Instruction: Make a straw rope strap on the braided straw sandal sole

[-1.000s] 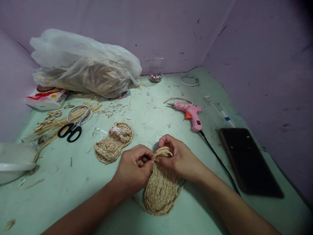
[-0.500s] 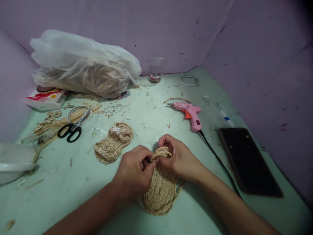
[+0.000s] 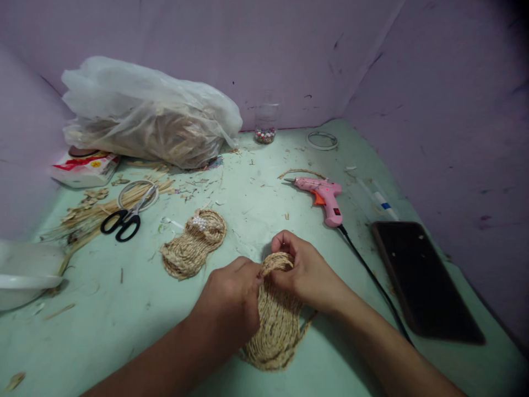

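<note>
A slipper [image 3: 278,331] made of coiled, braided straw cord lies in front of me on the table, partly hidden by both hands. My right hand [image 3: 308,273] is closed on the arched strap [image 3: 279,261] near its far end, thumb inside and fingers around the outer side. At the strap's left end, my left hand [image 3: 231,300] is closed with its knuckles toward me, so its fingertips are hidden. A loose cord end [image 3: 308,324] sticks out at the slipper's right edge. To the left lies a smaller straw slipper [image 3: 193,242] with white pearl beads [image 3: 200,223] on its strap.
Right of my hands are a pink glue gun [image 3: 324,197] with a black cord and a dark phone [image 3: 427,281]. Black-handled scissors [image 3: 126,220], straw strips [image 3: 88,226] and a white container [image 3: 28,275] are on the left. Behind stand a plastic bag [image 3: 152,116] and a bead cup [image 3: 265,129].
My left hand has rolled over at the strap's end, so its thumb and fingertips no longer show. My right hand keeps its hold. The whole view has shifted slightly.
</note>
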A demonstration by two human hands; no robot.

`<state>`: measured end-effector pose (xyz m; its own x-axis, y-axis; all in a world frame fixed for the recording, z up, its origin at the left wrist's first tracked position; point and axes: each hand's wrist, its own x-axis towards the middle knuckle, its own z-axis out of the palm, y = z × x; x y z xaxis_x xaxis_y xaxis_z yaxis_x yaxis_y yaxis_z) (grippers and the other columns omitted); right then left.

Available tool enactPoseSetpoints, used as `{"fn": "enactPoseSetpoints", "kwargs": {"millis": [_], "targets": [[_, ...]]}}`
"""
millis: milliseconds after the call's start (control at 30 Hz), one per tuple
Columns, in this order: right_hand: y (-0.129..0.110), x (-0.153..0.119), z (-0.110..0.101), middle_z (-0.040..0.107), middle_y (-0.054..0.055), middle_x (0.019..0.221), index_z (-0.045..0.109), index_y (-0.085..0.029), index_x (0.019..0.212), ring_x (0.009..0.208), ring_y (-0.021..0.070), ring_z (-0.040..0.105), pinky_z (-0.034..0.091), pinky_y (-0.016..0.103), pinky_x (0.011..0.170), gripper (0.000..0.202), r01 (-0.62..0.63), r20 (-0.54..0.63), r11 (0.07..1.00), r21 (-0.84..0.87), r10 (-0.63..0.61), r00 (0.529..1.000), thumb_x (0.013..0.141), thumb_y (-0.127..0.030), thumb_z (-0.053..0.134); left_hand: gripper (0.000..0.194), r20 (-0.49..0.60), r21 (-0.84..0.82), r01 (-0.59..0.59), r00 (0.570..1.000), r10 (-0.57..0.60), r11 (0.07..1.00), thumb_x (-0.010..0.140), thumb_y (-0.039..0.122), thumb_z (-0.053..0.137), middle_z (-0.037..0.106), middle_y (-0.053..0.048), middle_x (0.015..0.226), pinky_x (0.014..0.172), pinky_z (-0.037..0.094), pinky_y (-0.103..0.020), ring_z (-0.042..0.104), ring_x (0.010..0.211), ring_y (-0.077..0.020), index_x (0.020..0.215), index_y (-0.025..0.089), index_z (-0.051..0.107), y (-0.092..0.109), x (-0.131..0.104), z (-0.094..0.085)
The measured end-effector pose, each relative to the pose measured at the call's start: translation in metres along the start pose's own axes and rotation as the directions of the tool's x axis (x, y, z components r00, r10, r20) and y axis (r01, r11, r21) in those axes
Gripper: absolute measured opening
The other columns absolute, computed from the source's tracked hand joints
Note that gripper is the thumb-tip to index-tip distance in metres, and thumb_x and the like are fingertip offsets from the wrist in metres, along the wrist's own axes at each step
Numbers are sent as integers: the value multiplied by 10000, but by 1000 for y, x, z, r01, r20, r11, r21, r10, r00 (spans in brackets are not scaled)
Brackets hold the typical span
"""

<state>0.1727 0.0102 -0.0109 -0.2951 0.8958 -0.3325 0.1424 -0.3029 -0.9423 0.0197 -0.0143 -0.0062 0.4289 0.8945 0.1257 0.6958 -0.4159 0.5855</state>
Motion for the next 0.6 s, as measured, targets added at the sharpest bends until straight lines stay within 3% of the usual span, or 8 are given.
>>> {"fn": "enactPoseSetpoints", "kwargs": {"millis": [100,233,400,600], "targets": [[0,-1,0,425,-88,569,365,-211,748,493,67,346,267,199,426,298,-6,19,1000,13,6,1000,573,-55,549,182,-22,-82,104,994,-106,991,783,124,423,606,-19,613,534,401,-231,558,573,-133,696,168,577,-4,-1,4],[1,-1,0,427,-85,589,361,-212,764,501,67,348,262,200,431,303,12,42,1000,5,-12,999,594,-55,558,89,17,-326,338,936,-352,883,759,169,502,587,30,542,491,404,-207,541,498,-109,766,186,589,-10,0,10],[3,-1,-1,426,-80,598,363,-208,768,512,66,351,268,200,440,293,35,62,999,18,-36,997,616,-52,558,83,-106,-429,307,917,-385,850,654,160,591,537,27,510,460,380,-191,486,485,-89,572,166,599,-4,7,4],[3,-2,0,420,-82,586,367,-207,772,496,62,347,259,198,430,286,24,58,999,39,-27,998,620,-55,555,33,154,-640,492,835,-528,590,614,156,590,481,58,391,344,335,-175,408,340,-65,621,147,620,2,13,-2]]}}
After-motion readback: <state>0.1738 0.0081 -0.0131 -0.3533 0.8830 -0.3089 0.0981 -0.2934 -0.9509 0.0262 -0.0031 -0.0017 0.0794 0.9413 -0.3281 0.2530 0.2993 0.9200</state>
